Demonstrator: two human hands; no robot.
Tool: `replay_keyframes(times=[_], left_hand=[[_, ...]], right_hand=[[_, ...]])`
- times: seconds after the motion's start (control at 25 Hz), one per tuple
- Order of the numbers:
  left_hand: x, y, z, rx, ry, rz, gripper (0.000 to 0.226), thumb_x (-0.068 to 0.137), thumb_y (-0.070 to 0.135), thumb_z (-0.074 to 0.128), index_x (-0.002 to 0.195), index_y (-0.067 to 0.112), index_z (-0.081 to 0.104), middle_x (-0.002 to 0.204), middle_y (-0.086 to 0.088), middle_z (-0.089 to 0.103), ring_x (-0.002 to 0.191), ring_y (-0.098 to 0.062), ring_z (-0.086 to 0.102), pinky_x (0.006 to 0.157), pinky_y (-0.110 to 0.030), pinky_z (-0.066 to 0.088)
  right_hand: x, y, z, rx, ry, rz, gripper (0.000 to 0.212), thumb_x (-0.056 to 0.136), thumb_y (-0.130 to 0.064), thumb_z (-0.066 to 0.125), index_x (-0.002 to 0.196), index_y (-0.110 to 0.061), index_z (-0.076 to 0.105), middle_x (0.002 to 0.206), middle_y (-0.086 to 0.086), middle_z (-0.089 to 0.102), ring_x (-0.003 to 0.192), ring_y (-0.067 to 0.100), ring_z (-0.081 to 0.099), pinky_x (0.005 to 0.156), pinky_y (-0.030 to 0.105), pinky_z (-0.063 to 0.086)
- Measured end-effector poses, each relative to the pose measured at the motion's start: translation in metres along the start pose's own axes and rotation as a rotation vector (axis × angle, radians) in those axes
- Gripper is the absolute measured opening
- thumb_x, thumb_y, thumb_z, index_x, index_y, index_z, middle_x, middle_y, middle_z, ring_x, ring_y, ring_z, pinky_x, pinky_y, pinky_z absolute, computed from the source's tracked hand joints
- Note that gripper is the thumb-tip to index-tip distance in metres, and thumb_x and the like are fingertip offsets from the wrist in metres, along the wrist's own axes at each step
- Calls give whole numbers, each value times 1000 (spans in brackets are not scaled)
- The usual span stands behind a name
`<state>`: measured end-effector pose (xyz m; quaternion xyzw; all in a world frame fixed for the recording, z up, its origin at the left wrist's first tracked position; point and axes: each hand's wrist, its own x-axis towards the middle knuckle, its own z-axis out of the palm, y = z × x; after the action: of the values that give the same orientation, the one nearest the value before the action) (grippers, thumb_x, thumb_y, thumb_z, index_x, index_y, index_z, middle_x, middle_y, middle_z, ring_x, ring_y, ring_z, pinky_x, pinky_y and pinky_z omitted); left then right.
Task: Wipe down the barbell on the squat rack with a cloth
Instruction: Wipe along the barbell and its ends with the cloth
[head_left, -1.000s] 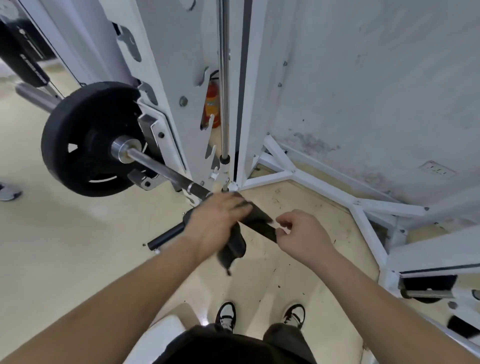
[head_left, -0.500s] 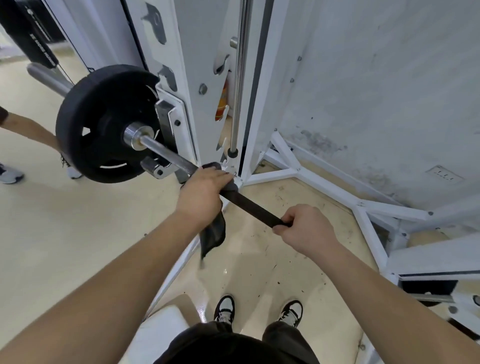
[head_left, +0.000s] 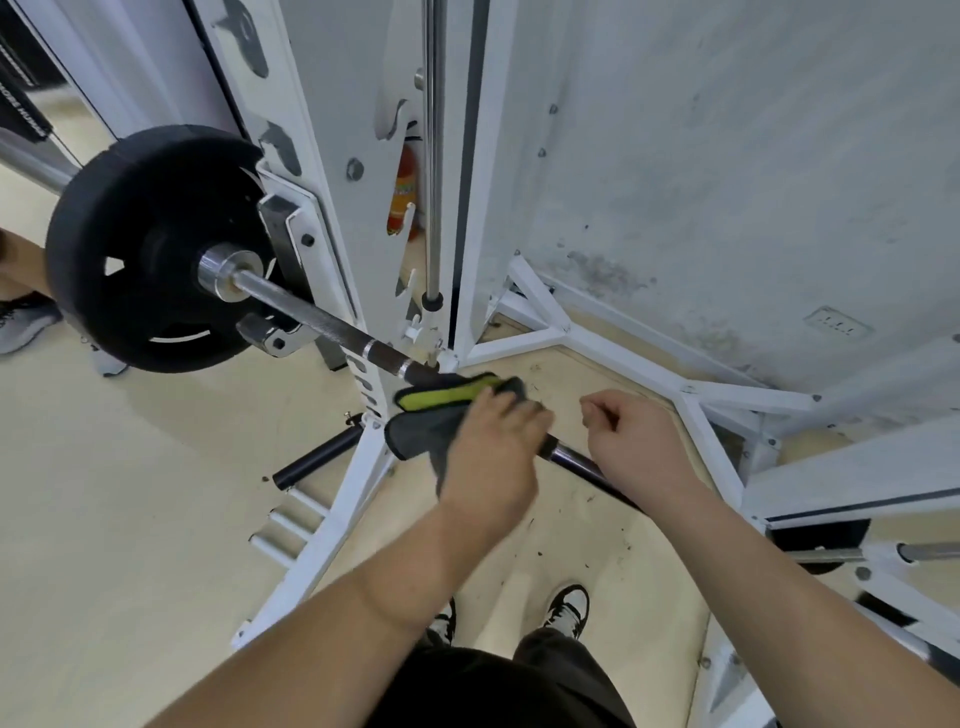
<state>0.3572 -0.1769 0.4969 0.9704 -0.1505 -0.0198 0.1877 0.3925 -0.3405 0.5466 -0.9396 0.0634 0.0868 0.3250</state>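
Barbell (head_left: 322, 323) sits on the white squat rack (head_left: 317, 156), running diagonally from upper left down to the right. A black weight plate (head_left: 130, 249) is loaded on its left sleeve, just outside the rack hook. Cloth (head_left: 441, 402) is grey with a yellow-green edge; it's draped over the dark part of the shaft, just right of the rack upright, with one flap hanging below the bar. Left hand (head_left: 493, 452) is clamped down over the cloth, fingers wrapped round it and the bar beneath. Right hand (head_left: 636, 447) is near the left but apart from it, further right along the bar, fingers curled in with nothing visible in them. The shaft passes under its wrist; can't tell if it touches the bar. A short bare stretch of shaft shows between the two hands. Chrome guide rod (head_left: 434, 156) runs vertically behind the bar, scuffed grey wall (head_left: 727, 156) to the right. An orange-red cylinder (head_left: 402, 197) shows through the gap in the upright. The person's black-and-white shoes (head_left: 566, 608) are on the beige floor (head_left: 130, 493) below. Another person's grey shoe (head_left: 26, 322) is at the left edge.
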Motion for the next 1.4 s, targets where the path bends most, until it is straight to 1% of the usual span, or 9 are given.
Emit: replay_keyframes(times=[0.12,0.32,0.44,0.52,0.72,1.0,1.12,1.28,1.4], left_hand=[[0,-9,0,-50,69,342,58,75,-1,55,126,19,70,123,1,73,115,-25,61,110,-40,40],[11,-42,-20,17,87,-67,43,81,7,55,117,26,69,116,7,71,112,-23,57,101,-27,38],[-2,-28,1,84,-6,224,57,80,9,39,130,14,67,129,-6,69,123,-35,58,116,-46,38],[3,-70,-24,65,-24,269,54,84,8,57,135,21,65,133,-1,68,126,-29,59,111,-44,44],[34,-110,-71,196,-98,-180,30,85,6,54,106,24,67,102,0,67,103,-26,57,91,-38,48],[36,-133,-113,-61,-440,-57,36,106,31,45,141,38,51,124,4,63,116,-22,57,103,-46,47],[55,-126,-92,155,-396,-134,26,107,39,46,124,26,62,104,1,58,109,-27,59,94,-46,51],[74,-59,-64,434,-487,-22,18,101,24,56,118,23,62,105,0,60,97,-25,61,70,-40,52],[67,-30,-69,155,-545,82,28,106,46,41,119,31,62,110,5,64,102,-23,60,85,-41,52]], right_hand=[[1,-4,-1,19,-3,8,20,98,-15,52,93,-18,71,88,-3,72,88,20,65,82,38,53],[-1,-6,4,8,-52,37,24,96,-10,50,103,-18,72,98,-2,72,94,22,65,86,38,52],[-3,-12,10,-53,-81,31,25,96,-10,51,104,-22,71,99,-1,71,91,20,64,80,34,52],[-5,-15,11,-86,-94,19,19,94,-7,51,95,-13,69,95,8,71,81,19,63,80,40,56],[-7,-30,20,-45,-115,-4,23,88,-3,50,102,-4,69,101,14,69,88,33,68,82,50,58],[0,-26,14,-43,-108,-26,31,97,-9,50,117,-20,71,101,-8,68,87,11,58,82,35,52],[0,-20,10,-11,-101,-26,30,100,-12,49,119,-20,70,100,-10,68,82,-2,59,79,30,47],[1,-10,1,-38,-78,-39,30,99,-14,50,121,-20,70,113,-7,69,103,17,63,88,31,48],[1,-1,-3,-62,-80,-38,29,100,-17,50,119,-21,71,116,-7,69,105,18,63,89,34,51]])
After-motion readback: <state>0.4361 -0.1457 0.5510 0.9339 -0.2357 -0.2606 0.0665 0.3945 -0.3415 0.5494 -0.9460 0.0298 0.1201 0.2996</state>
